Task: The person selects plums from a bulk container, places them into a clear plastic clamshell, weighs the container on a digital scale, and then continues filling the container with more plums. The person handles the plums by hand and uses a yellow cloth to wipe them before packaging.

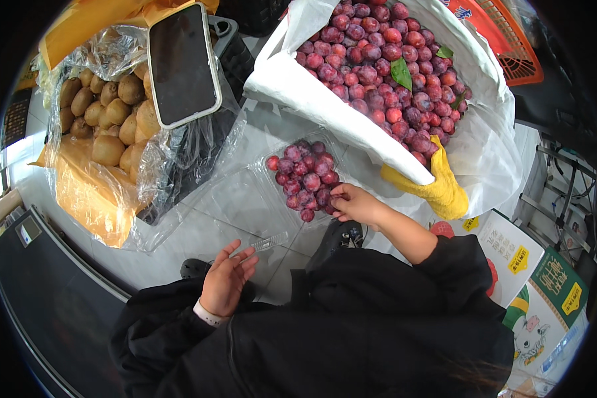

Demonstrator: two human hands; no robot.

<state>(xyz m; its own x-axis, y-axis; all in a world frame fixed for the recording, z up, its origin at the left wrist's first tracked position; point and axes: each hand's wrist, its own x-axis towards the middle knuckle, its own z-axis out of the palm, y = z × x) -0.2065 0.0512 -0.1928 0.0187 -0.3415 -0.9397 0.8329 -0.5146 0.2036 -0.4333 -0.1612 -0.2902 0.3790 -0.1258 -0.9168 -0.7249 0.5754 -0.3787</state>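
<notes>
My right hand [357, 204] pinches a plum at the right edge of a heap of red-purple plums [306, 174]. The heap fills one half of a clear plastic clamshell box [229, 201], whose lid is folded open to the left. My left hand [229, 278], palm up with fingers apart, holds nothing and is just below the lid. Above right, a large lined bag or box [338, 114] holds many plums [378, 59] with a few green leaves. A yellow cloth [440, 184] lies over its near rim.
Kiwifruit [114, 114] lie in a plastic-lined box at upper left, beside a smartphone [184, 64]. An orange plastic basket [520, 59] is at upper right. Printed cartons [517, 248] stand at lower right, and a dark cabinet-like surface [54, 298] at lower left.
</notes>
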